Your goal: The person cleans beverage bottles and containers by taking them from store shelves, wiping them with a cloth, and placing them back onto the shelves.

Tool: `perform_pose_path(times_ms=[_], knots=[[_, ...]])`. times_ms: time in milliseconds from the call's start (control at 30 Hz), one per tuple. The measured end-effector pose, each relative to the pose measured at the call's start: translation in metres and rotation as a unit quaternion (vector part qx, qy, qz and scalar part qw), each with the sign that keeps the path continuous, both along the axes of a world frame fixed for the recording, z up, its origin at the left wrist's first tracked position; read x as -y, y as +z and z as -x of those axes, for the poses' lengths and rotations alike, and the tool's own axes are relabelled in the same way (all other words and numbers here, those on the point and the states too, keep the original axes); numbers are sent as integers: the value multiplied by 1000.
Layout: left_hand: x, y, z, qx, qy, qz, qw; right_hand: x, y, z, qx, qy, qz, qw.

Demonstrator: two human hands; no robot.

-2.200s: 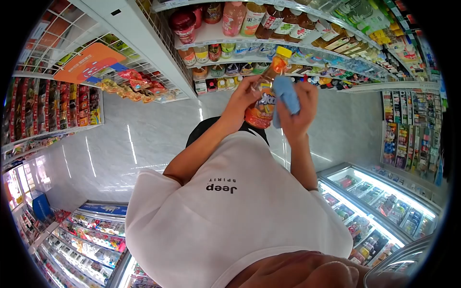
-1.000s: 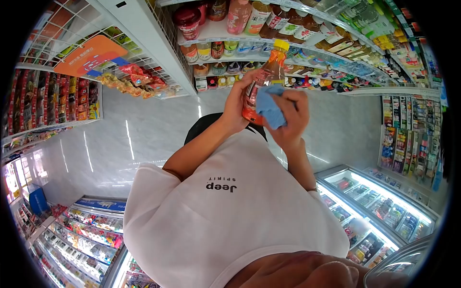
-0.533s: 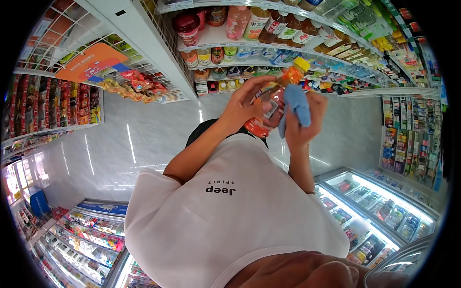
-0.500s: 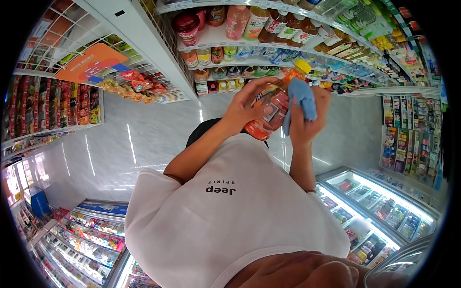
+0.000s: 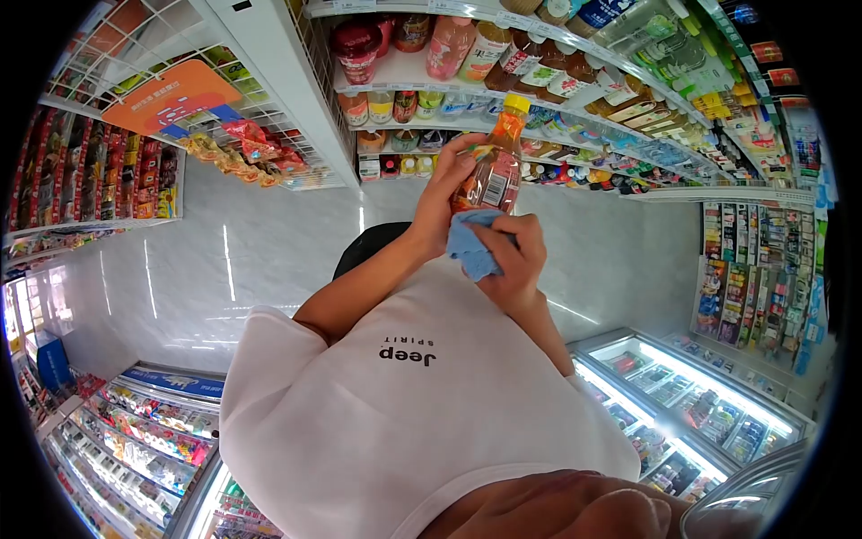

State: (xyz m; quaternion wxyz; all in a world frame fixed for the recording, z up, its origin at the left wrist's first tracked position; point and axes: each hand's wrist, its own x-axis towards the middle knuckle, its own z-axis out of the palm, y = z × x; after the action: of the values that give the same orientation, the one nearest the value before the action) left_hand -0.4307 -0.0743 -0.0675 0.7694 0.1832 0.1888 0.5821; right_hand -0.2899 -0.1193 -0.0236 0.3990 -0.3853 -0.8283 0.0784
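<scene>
My left hand [image 5: 440, 193] is wrapped round the side of a clear plastic bottle [image 5: 494, 171] with a yellow cap, an orange-red label and a barcode facing up. The bottle leans, its cap toward the drinks shelves. In my right hand [image 5: 516, 260] is a bunched blue cloth [image 5: 474, 242], pressed against the bottle's lower end. The cloth hides the bottle's base. Both hands are in front of my white shirt, above the grey floor.
Curved shelves of bottled drinks [image 5: 409, 76] stand ahead. A wire rack [image 5: 135, 45] with hanging snack packs [image 5: 256, 142] is at the left. Lit glass-topped freezers [image 5: 691, 386] are at the lower right, and stocked shelves [image 5: 148, 440] at the lower left.
The cloth in my right hand has moved from beside the bottle's neck down to its base. The bottle stands more upright in view, and its barcode now faces up.
</scene>
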Motion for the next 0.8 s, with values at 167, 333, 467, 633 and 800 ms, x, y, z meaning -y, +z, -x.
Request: perform_pose_path(times_ms=[167,333,467,633,800], knots=[[-1,2,5,-45,-14,-9,999,-9,-6,-9,-12,-24,-17,999],[11,8,6,-107,-76,-99,986,-44,10,-18,-128,-127,-18,983],[13,11,0,-38,-80,-71,994,-59,20,-19,-137,-137,-16,981],[10,10,-4,6,-25,-17,1000,-36,11,-13,-66,-72,22,995],[1,-1,-3,-32,7,4,999,-10,-6,-2,9,3,-3,1000]])
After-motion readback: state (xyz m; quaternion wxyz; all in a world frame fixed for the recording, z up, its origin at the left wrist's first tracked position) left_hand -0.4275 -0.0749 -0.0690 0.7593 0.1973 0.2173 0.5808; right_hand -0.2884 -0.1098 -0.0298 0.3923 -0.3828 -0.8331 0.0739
